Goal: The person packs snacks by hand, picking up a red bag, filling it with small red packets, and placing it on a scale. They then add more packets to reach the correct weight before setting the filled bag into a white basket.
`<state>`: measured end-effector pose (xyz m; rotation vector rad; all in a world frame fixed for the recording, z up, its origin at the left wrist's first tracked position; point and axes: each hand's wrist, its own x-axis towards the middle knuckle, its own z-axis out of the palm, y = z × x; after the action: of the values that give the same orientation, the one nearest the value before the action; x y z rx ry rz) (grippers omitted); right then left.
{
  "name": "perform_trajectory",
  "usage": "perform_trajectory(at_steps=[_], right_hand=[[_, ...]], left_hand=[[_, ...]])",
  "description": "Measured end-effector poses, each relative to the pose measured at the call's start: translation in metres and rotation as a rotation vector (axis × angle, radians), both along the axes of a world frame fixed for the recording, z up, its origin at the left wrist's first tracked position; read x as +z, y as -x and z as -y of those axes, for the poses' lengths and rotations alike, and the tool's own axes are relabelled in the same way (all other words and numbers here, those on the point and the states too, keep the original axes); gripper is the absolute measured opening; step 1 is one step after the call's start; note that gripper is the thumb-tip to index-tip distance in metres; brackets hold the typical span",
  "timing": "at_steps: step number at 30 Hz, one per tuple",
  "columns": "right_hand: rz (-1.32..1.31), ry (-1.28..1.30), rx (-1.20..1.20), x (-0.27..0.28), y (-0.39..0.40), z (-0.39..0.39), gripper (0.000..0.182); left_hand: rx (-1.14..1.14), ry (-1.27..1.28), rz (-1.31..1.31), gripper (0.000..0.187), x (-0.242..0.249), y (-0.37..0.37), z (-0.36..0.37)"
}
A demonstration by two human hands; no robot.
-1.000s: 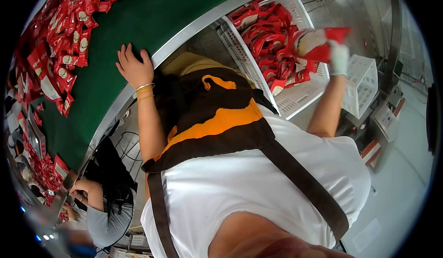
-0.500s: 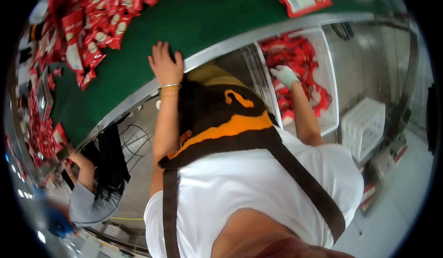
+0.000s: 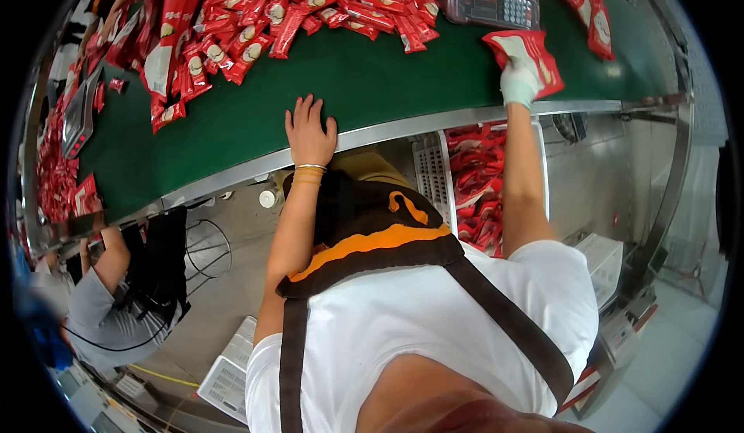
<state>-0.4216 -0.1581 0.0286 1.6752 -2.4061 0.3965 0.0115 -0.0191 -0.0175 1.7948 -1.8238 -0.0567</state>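
My left hand [image 3: 311,134], bare with bands at the wrist, rests on the green tabletop [image 3: 372,80] by its metal edge, fingers spread and holding nothing. At the right, my gloved right hand [image 3: 519,84] grips the near edge of a red pouch [image 3: 542,59] with a pale panel, low over the tabletop. The fingertips are partly blurred against the pouch. Just beyond it stands a digital scale [image 3: 487,3] with a lit red display. Many small red packets [image 3: 294,26] lie heaped beyond my left hand.
Below the table edge, a white crate [image 3: 448,177] holds red pouches [image 3: 477,193]. More red pouches [image 3: 598,26] lie at the far right. A second scale [image 3: 80,115] stands at the left, near another person [image 3: 116,301]. A white basket [image 3: 601,262] is on the right.
My right hand has moved up from the crate to the tabletop and now holds a red pouch. My left hand stays on the table. The view has shifted, bringing the scale in.
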Motion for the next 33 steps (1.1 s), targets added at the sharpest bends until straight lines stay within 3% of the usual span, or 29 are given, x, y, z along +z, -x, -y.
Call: perform_trajectory(at_steps=[2, 4, 5, 7, 8, 10, 12, 13, 14, 17, 19, 20, 24, 28, 31, 33], right_hand=[[-0.084, 0.383, 0.172, 0.024, -0.027, -0.029, 0.028], [-0.015, 0.198, 0.213, 0.074, -0.092, -0.077, 0.025], [0.039, 0.245, 0.344, 0.075, -0.12, -0.099, 0.024], [0.184, 0.373, 0.65, 0.082, -0.183, -0.132, 0.026], [0.315, 0.119, 0.746, 0.09, -0.214, -0.141, 0.029], [0.66, 0.072, 0.999, 0.085, -0.269, -0.151, 0.035], [0.885, 0.055, 1.23, 0.061, -0.297, -0.15, 0.04], [0.833, -0.006, 1.267, 0.064, -0.293, -0.146, 0.043], [0.799, 0.09, 1.255, 0.056, -0.286, -0.136, 0.04], [0.732, 0.283, 0.858, 0.05, -0.25, -0.092, 0.034], [0.91, 0.048, 0.498, 0.024, -0.224, -0.054, 0.041], [0.976, 0.001, 0.552, -0.006, -0.214, -0.034, 0.044], [0.805, -0.214, 0.776, -0.017, -0.24, -0.037, 0.051], [0.808, -0.268, 0.725, -0.016, -0.272, -0.044, 0.056], [1.01, -0.299, 0.64, -0.022, -0.291, -0.034, 0.058], [0.93, -0.271, 0.653, -0.02, -0.297, -0.031, 0.051]], left_hand=[[0.028, 0.041, -0.019, 0.038, 0.0, 0.0, 0.001], [-0.119, 0.013, -0.121, 0.036, 0.005, 0.001, 0.002], [-0.194, -0.001, -0.376, 0.033, 0.009, 0.005, 0.005], [-0.242, -0.063, -0.882, 0.046, 0.017, 0.02, 0.009], [-0.213, -0.123, -1.178, 0.054, 0.031, 0.024, 0.009], [-0.138, -0.068, -1.643, 0.058, 0.045, 0.014, 0.018], [-0.133, -0.139, -1.473, 0.054, 0.067, -0.024, 0.011], [-0.123, -0.133, -1.384, 0.055, 0.064, -0.047, 0.007], [-0.114, -0.128, -1.296, 0.056, 0.06, -0.072, 0.003], [-0.051, -0.148, -1.354, 0.054, 0.057, -0.127, -0.014], [-0.016, -0.226, -1.444, 0.052, 0.047, -0.158, -0.019], [0.001, -0.263, -1.46, 0.052, 0.045, -0.166, -0.021], [0.069, -0.267, -1.508, 0.051, 0.034, -0.183, -0.018], [0.094, -0.298, -1.566, 0.048, 0.017, -0.195, -0.018], [0.075, -0.301, -1.586, 0.049, 0.016, -0.198, -0.018], [0.053, -0.287, -1.585, 0.047, 0.012, -0.199, -0.015]])
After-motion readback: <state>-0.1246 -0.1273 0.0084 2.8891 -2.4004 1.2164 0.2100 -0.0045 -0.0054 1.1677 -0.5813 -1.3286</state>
